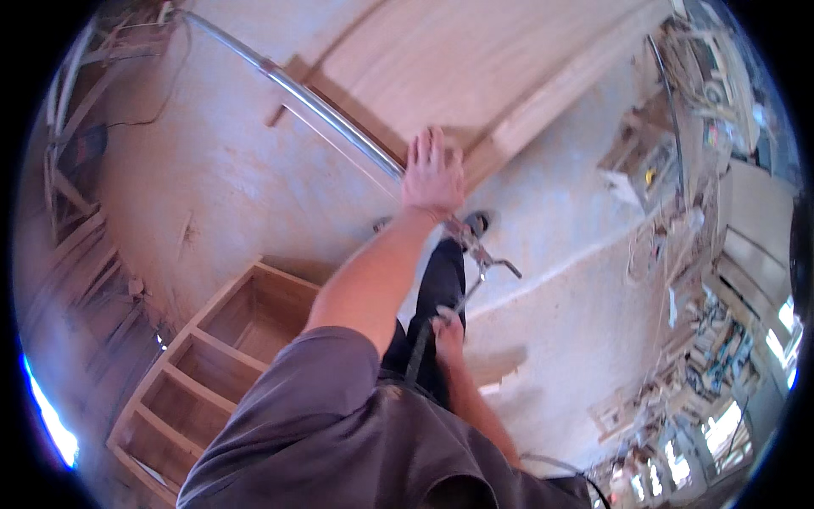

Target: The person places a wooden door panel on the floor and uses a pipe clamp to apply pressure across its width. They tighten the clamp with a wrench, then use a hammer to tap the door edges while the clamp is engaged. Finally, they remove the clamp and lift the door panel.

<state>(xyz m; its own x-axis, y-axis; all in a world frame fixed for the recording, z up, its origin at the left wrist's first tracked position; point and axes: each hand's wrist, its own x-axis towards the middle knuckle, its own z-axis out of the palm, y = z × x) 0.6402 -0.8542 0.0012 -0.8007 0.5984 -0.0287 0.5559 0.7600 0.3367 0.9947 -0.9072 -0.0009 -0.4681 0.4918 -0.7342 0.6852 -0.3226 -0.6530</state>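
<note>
My left hand lies flat, fingers stretched forward, on the near corner of a large wooden panel with a raised frame. A long metal pipe clamp runs along the panel's left edge and passes under this hand. Its screw end, with a bent crank handle, shows past my wrist. Closer to my body, my right hand is closed around a slim grey bar-like thing. What exactly this is, I cannot make out.
A wooden carcass with several compartments stands at the lower left. Wood scraps lie along the left side. A wooden crate-like piece stands at right, with piled offcuts beyond. Underfoot is a dusty floor.
</note>
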